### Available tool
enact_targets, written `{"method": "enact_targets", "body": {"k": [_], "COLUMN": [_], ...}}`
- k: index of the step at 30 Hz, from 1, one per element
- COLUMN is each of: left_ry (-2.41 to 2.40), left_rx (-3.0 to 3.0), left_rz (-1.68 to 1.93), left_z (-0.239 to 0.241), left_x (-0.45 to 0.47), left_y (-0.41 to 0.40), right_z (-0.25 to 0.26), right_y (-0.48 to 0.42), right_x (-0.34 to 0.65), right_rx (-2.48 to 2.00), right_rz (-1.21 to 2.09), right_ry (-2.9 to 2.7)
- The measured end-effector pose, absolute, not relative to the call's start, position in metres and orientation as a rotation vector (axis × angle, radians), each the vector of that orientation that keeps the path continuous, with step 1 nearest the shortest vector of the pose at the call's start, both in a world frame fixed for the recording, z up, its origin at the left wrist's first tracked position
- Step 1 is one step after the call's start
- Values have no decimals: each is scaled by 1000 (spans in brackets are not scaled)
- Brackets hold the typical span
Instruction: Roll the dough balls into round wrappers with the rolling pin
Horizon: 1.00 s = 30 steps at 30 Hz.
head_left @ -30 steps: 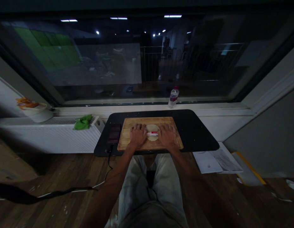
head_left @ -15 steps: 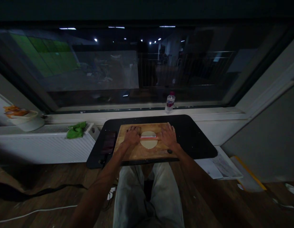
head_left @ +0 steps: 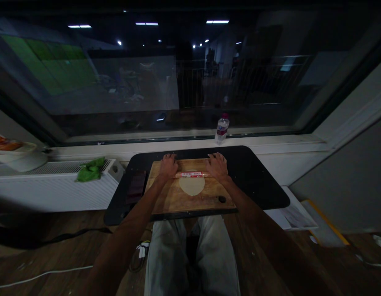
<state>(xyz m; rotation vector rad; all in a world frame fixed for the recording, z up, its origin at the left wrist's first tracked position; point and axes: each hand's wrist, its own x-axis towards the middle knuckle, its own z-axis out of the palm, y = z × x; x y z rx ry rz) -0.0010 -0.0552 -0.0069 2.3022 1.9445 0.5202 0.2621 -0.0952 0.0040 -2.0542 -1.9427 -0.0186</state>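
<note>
A wooden rolling pin [head_left: 191,174] with a red-and-white label lies crosswise over a flat round sheet of dough [head_left: 192,188]. My left hand [head_left: 168,166] is on the pin's left end, and my right hand [head_left: 217,165] is on its right end. Both palms rest on the pin, fingers bent over its far side. Most of the dough shows on my side of the pin, with a thin strip visible beyond it. Beneath is a wooden cutting board [head_left: 165,201] with a dark round hole near its right front corner.
The board rests on a black table [head_left: 258,181] above my knees. A dark flat object [head_left: 136,187] lies left of the board. A water bottle [head_left: 222,129] stands on the windowsill. At left, a green cloth [head_left: 91,169] and a white bowl [head_left: 22,158] sit on the radiator [head_left: 54,189].
Both hands have moved the rolling pin away from me, toward the dough's far edge. The pin has turned, so more of its label faces up. The view has shifted slightly.
</note>
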Motion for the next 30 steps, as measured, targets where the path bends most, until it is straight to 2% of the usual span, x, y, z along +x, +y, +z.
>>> {"method": "enact_targets", "body": {"k": [14,30], "left_ry": [1942,1923], "left_rx": [2307,2338], "left_rz": [416,288], "left_z": [5,-12], "left_x": [7,5], "left_y": [-34,-68], "right_z": [9,4], "right_y": [-70,-103], "right_x": [260,260], "right_rx": [-2101,-2118], "right_rz": [19,-28], "right_ry": [-1902,-2035]}}
